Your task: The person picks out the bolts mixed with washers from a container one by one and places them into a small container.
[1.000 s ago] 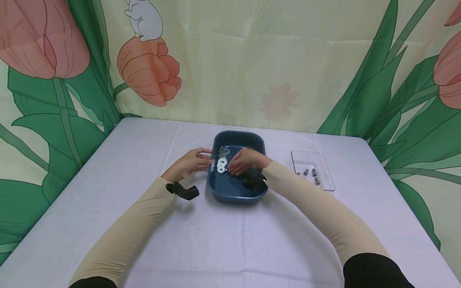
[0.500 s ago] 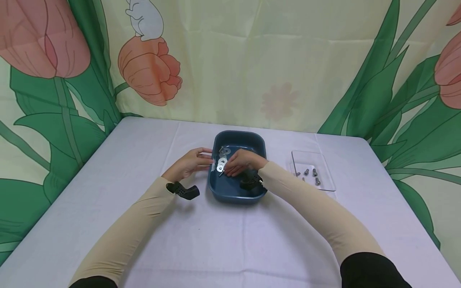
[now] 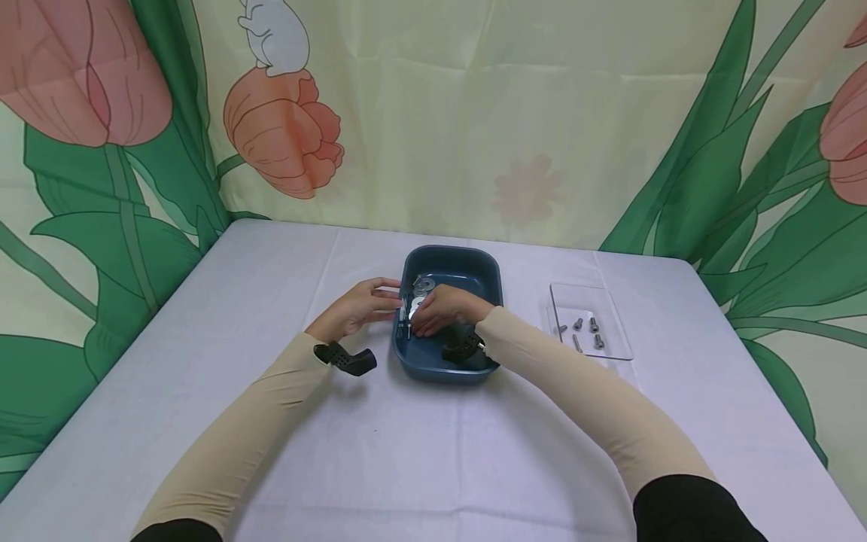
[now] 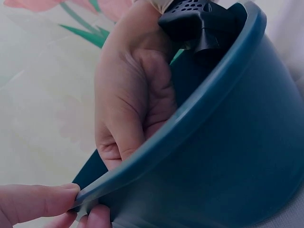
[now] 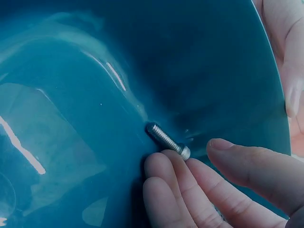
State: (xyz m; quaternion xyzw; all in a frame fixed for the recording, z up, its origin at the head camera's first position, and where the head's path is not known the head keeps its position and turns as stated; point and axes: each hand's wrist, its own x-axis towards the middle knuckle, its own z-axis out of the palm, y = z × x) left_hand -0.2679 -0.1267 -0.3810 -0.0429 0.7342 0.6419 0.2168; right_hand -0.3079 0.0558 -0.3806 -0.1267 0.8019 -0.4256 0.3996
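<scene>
A dark blue bin (image 3: 440,375) stands on the white-covered table. At its left side my left hand (image 3: 357,310) pinches the rim; in the left wrist view the thumb (image 4: 52,197) lies at one side of the rim and fingertips (image 4: 99,216) at the other. My right hand (image 3: 447,309) reaches down inside the bin. Its fingertips (image 5: 164,164) touch the head end of a metal bolt (image 5: 166,137) that lies on the bin floor by the wall, while the thumb (image 5: 222,146) stays apart. Flat metal washers (image 3: 424,284) lie along the left inside, partly hidden by the right hand.
Right of the bin sits a clear plastic tray (image 3: 576,296) with several bolts (image 3: 594,325) in it. Black cameras are strapped to both wrists, the right one (image 3: 460,346) low inside the bin. A flower-printed curtain (image 3: 433,135) hangs behind the table.
My right hand has moved left and slightly down inside the bin, toward its left wall, and now covers more of the washers. The left hand has stayed at the rim.
</scene>
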